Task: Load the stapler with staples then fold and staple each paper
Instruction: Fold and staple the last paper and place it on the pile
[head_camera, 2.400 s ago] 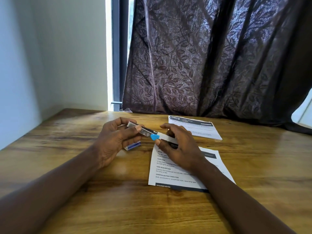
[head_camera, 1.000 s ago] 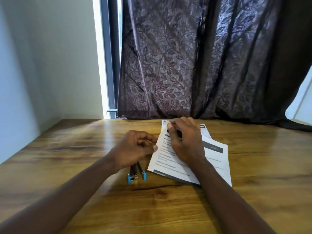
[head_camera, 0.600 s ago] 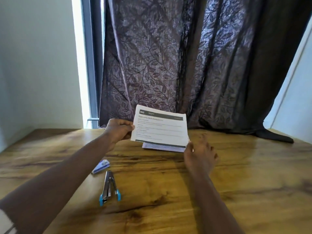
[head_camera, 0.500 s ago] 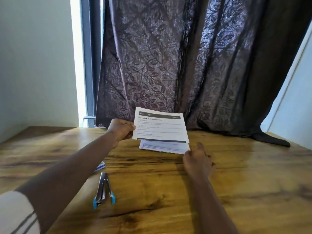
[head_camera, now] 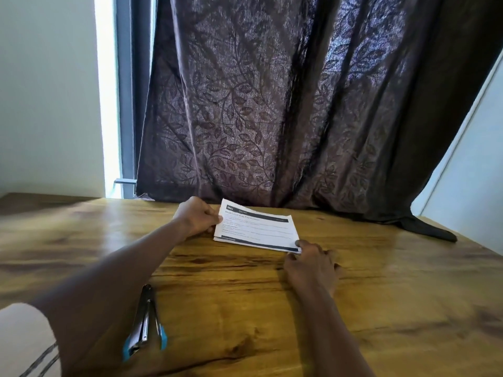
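1. Papers point(head_camera: 258, 231): a thin stack is seen lying on the wooden table point(head_camera: 381, 308), just in front of the dark leaf-patterned curtain point(head_camera: 272, 104). The long axis runs left to right, with the right end skewed slightly toward the camera. The printed side is up. The dark heading band lies along the far edge, so the text reads toward the wearer. The far left corner is lifted a little.
2. Left hand point(head_camera: 197, 217): placed at the left short edge of the papers. The edge is gripped, thumb on top of the sheet and fingers curled together below it. The fingertips are hidden.
3. Right hand point(head_camera: 311, 263): placed at the near right corner of the papers. The thumb tip is laid on the corner, and the other fingers are loosely spread on the table beside it. Whether a finger lies under the corner cannot be told.
4. Stapler point(head_camera: 145, 321): found on the table well apart from the papers, to their near left, and touched by neither hand. The long axis runs near to far, leaning slightly right at the far end. The two arms are splayed in a narrow V. The joined end points toward the papers and the blue-tipped ends toward the camera.
5. Sleeve point(head_camera: 24, 341): white with grey stripes, noted on the left arm, far to the near left of the papers.
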`<action>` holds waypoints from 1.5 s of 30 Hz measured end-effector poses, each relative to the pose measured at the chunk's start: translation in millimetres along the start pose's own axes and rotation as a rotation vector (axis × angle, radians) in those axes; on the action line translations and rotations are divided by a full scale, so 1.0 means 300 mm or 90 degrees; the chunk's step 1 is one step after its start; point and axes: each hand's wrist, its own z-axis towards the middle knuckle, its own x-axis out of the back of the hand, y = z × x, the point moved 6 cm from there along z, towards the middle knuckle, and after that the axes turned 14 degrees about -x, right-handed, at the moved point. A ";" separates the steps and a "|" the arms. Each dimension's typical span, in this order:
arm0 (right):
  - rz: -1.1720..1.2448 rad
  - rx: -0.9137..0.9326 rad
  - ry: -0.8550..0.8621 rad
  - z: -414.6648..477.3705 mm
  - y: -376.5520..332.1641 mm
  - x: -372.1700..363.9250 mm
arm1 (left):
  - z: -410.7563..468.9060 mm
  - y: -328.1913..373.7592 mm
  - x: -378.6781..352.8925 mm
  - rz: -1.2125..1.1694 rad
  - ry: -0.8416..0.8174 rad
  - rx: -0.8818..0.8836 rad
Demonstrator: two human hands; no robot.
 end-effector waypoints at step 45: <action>0.169 0.202 0.045 0.068 -0.034 0.047 | -0.225 0.100 0.145 0.175 -0.081 -0.249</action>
